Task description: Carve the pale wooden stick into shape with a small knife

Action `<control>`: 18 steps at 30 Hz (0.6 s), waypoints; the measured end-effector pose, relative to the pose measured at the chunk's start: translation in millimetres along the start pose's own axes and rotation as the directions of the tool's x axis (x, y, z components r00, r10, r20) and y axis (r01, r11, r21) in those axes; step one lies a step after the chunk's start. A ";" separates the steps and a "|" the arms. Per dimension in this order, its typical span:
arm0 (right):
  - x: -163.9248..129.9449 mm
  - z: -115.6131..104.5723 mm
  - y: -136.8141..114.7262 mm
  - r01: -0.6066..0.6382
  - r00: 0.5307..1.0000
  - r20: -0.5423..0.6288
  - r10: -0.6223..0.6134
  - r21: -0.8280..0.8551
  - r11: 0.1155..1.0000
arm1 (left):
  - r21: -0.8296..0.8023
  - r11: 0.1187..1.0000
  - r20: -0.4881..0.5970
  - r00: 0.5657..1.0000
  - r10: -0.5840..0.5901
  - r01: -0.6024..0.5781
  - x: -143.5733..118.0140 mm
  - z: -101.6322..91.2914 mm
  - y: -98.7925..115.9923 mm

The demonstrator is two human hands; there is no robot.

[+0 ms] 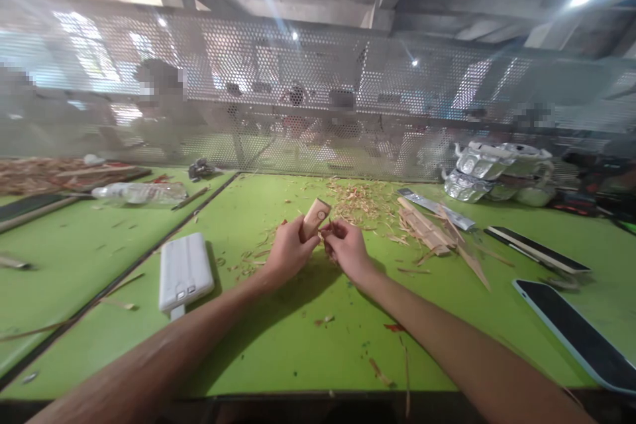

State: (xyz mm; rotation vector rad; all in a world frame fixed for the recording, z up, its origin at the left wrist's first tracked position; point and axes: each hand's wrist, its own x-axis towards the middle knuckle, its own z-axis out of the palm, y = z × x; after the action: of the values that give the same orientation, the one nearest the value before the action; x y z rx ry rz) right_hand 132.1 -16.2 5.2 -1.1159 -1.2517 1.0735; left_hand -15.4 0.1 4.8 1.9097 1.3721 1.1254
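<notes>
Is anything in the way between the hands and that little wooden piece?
Nothing that I can see. The left hand holds the wooden piece, and the right hand is close by its lower end. The shavings lie farther back, not between.

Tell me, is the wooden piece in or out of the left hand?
In: the left hand grips the wooden piece, its circle-marked end sticking out.

One view here, head-worn, facing forward and down: bare left hand (pixel 289 248) and bare right hand (pixel 350 249) near, mid-view, above the flat lime-green tabletop (pixel 293 358), the upright grey perforated screen (pixel 308 152) farther off, and whatever's behind it too hazy to call surely.
</notes>
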 end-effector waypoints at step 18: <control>4.1 7.6 14.4 0.050 0.997 -0.054 -0.052 -0.041 0.998 | 0.161 0.987 -0.016 1.000 0.009 -0.006 -0.5 2.5 2.2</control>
State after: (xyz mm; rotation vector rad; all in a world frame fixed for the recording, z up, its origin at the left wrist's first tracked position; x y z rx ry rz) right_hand 124.8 -9.7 -8.4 -1.1304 -1.2553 0.9775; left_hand -12.1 -1.1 5.1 2.0236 1.5066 1.0648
